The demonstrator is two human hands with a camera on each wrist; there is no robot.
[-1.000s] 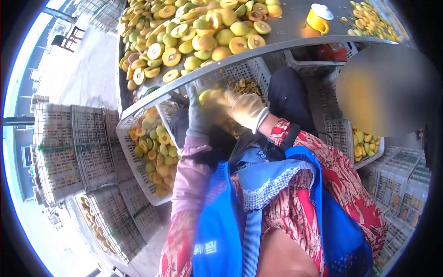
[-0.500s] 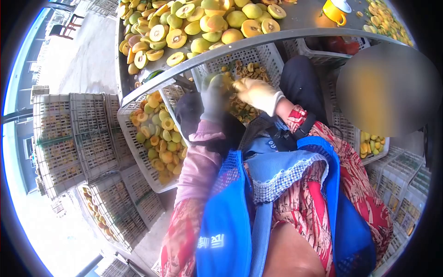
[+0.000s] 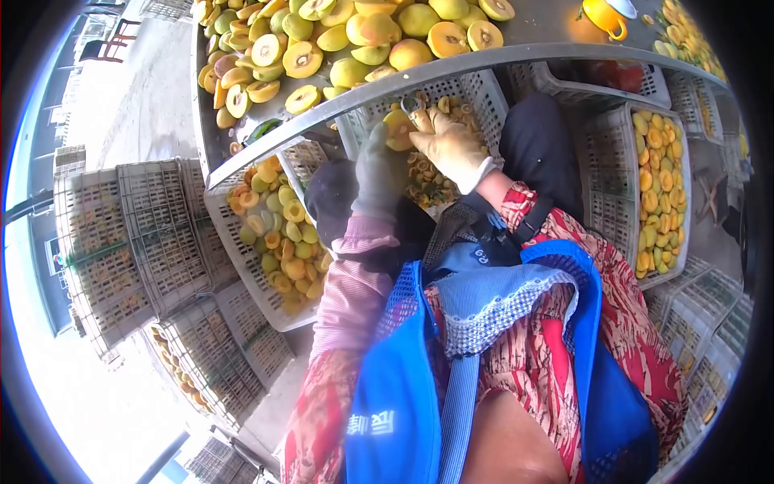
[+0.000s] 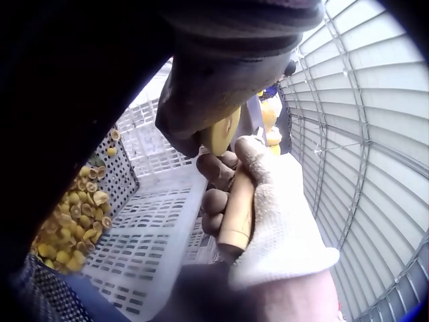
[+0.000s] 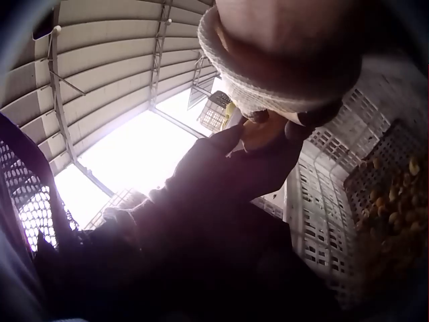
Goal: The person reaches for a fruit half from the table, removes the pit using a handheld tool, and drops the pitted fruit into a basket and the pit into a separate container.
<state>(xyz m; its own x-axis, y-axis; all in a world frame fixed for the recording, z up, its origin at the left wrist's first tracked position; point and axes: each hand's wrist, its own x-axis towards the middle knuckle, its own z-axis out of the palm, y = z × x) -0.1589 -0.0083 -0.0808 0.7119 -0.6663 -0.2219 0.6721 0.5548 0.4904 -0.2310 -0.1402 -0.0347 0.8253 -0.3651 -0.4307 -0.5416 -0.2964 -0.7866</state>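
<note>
In the head view my grey-gloved left hand (image 3: 380, 173) holds a halved yellow peach (image 3: 398, 131), cut face showing in the left wrist view. My right hand (image 3: 451, 149), in a pale glove, grips a tool by its wooden handle (image 4: 238, 215). The tool's curved metal end (image 3: 414, 103) shows just above the peach half. Both hands are close together over a white crate (image 3: 485, 105) of cut scraps. Much of the left hand's finger side is dark in the right wrist view.
A metal table (image 3: 266, 148) bears many halved peaches (image 3: 347, 73) and a yellow enamel mug (image 3: 605, 18). White crates of halves stand to the left (image 3: 278, 323) and right (image 3: 681, 242). Stacked crates (image 3: 105, 250) rise at far left. A dark-trousered knee (image 3: 536, 153) is beside the scrap crate.
Both hands, blurred by motion before, are now steadier, with the peach half still in the left. The blurred round shape at right is gone, uncovering a crate. The head view has shifted slightly.
</note>
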